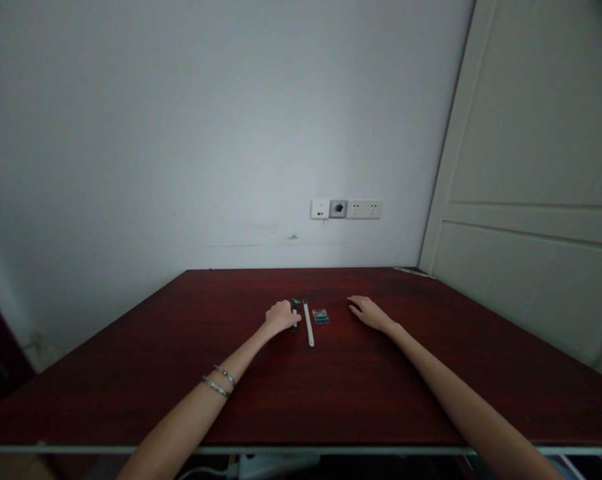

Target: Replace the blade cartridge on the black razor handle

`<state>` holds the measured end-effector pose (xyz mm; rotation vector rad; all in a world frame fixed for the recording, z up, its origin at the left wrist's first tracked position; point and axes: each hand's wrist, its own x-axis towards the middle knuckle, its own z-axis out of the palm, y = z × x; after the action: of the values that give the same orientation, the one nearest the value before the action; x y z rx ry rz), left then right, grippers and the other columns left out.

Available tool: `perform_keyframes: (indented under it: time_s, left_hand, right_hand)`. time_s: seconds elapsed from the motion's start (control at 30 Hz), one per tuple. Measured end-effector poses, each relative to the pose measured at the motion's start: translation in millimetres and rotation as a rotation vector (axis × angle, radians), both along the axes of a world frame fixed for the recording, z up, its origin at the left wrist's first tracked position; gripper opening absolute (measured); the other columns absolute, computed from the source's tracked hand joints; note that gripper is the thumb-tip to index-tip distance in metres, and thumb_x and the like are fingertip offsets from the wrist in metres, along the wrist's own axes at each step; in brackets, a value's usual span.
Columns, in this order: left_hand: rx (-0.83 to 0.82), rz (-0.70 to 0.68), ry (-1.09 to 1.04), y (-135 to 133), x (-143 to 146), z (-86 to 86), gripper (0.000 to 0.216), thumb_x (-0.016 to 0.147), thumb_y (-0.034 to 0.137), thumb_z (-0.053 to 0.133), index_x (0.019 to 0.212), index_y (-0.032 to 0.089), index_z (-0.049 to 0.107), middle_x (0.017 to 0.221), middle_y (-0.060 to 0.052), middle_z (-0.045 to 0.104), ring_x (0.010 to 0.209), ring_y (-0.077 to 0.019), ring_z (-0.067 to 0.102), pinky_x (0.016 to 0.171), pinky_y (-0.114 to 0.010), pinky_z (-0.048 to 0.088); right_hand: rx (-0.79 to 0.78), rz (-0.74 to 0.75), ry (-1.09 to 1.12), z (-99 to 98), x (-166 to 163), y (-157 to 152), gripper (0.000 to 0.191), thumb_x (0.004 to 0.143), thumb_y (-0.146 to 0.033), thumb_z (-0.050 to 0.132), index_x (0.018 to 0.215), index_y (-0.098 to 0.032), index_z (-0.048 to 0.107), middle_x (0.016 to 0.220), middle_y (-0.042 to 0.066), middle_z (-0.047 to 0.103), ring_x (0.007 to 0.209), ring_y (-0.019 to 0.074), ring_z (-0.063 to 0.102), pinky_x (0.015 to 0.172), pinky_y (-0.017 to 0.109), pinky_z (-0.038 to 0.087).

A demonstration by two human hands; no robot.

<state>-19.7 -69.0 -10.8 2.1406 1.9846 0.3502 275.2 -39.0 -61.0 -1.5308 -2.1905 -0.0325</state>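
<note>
Fingers of my left hand (282,316) are curled together around a small dark tool (295,313), a slim upright-lying piece with a greenish tip at its far end; the grip covers its near half, so I cannot tell its full shape.

Fingers of my right hand (369,312) lie flat and slightly apart on the red-brown table (181,373), palm down, holding nothing.

Open room: wide bare tabletop to the left, to the right and toward me; the near edge carries a pale metal strip; the far edge meets the white wall (205,133).

Items between my hands:
- white strip (308,323), long and thin, lying lengthwise away from me, just beside the dark tool on its right, apart from it by a narrow gap.
- small packet (321,317), rectangular, greenish and dark, just right of the strip's far part, near my right hand but not touching it.

Surroundings: socket row (346,209) on the wall above the table; pale door (535,187) at the right; two bracelets (219,381) on my left wrist.
</note>
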Motion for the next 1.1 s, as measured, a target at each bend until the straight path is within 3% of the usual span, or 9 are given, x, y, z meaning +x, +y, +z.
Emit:
perform_keyframes:
  time_s: [0.1, 0.2, 0.3, 0.43, 0.6, 0.7, 0.9, 1.1]
  left_hand:
    - [0.037, 0.007, -0.048, -1, 1, 5.5, 0.024, 0.067, 0.037, 0.057, 0.076, 0.018, 0.068, 0.087, -0.011, 0.069, 0.085, -0.0247, 0.064, 0.065, -0.027, 0.045]
    - [0.095, 0.007, -0.116, -4, 3, 12.9, 0.021, 0.068, 0.036, 0.056, 0.071, 0.018, 0.068, 0.083, -0.01, 0.07, 0.083, -0.0233, 0.064, 0.064, -0.026, 0.043]
    - [0.178, 0.011, -0.211, -5, 5, 18.2, 0.022, 0.068, 0.038, 0.056, 0.07, 0.018, 0.068, 0.08, -0.009, 0.069, 0.079, -0.0226, 0.064, 0.061, -0.025, 0.04]
    - [0.254, -0.097, -0.36, -4, 8, 20.0, 0.024, 0.07, 0.035, 0.054, 0.064, 0.016, 0.067, 0.069, -0.007, 0.067, 0.068, -0.0182, 0.061, 0.057, -0.023, 0.037]
    - [0.31, -0.169, -0.467, -5, 11, 17.4, 0.025, 0.069, 0.035, 0.055, 0.062, 0.014, 0.066, 0.062, -0.005, 0.065, 0.061, -0.0155, 0.057, 0.054, -0.022, 0.036]
    - [0.313, -0.191, -0.495, -7, 15, 15.5, 0.024, 0.069, 0.033, 0.055, 0.063, 0.014, 0.067, 0.062, -0.005, 0.065, 0.06, -0.0153, 0.057, 0.054, -0.022, 0.036]
    - [0.305, -0.251, -0.521, -11, 16, 16.0, 0.027, 0.07, 0.034, 0.052, 0.062, 0.014, 0.069, 0.059, -0.004, 0.064, 0.059, -0.0156, 0.057, 0.055, -0.022, 0.037]
    - [0.406, -0.294, -0.596, -12, 11, 21.6, 0.034, 0.072, 0.041, 0.052, 0.057, 0.015, 0.066, 0.052, -0.002, 0.059, 0.054, -0.0137, 0.052, 0.053, -0.023, 0.034]
  right_hand:
    - [0.153, 0.091, 0.033, 17.7, -9, -7, 0.037, 0.083, -0.025, 0.042, 0.115, -0.017, 0.059, 0.125, 0.011, 0.053, 0.116, 0.0238, 0.046, 0.098, 0.038, 0.036]
    - [0.22, 0.197, 0.141, 37.6, -31, -15, 0.032, 0.084, -0.024, 0.041, 0.105, -0.017, 0.064, 0.108, 0.011, 0.062, 0.101, 0.0222, 0.055, 0.09, 0.035, 0.041]
    - [0.096, 0.233, 0.309, 48.8, -60, -20, 0.03, 0.083, -0.031, 0.045, 0.084, -0.014, 0.069, 0.082, 0.009, 0.068, 0.078, 0.0197, 0.061, 0.073, 0.029, 0.046]
    - [-0.222, 0.192, 0.649, 49.4, -98, -19, 0.04, 0.082, -0.042, 0.045, 0.062, -0.012, 0.063, 0.05, 0.002, 0.057, 0.046, 0.0116, 0.051, 0.045, 0.022, 0.039]
    - [-0.553, 0.194, 1.191, 47.5, -132, -25, 0.034, 0.078, -0.045, 0.052, 0.079, -0.013, 0.063, 0.061, 0.001, 0.057, 0.045, 0.0068, 0.046, 0.037, 0.016, 0.033]
    - [-0.653, 0.21, 1.394, 49.0, -143, -31, 0.029, 0.078, -0.041, 0.054, 0.082, -0.013, 0.064, 0.06, -0.001, 0.054, 0.045, 0.0057, 0.044, 0.038, 0.015, 0.032]
    - [-0.587, 0.225, 1.46, 49.4, -147, -36, 0.026, 0.074, -0.036, 0.058, 0.08, -0.012, 0.066, 0.063, 0.002, 0.059, 0.048, 0.0067, 0.047, 0.038, 0.015, 0.033]
    - [-0.408, 0.217, 1.388, 47.6, -141, -35, 0.029, 0.069, -0.042, 0.062, 0.073, -0.013, 0.064, 0.068, 0.004, 0.064, 0.056, 0.0111, 0.057, 0.044, 0.019, 0.044]
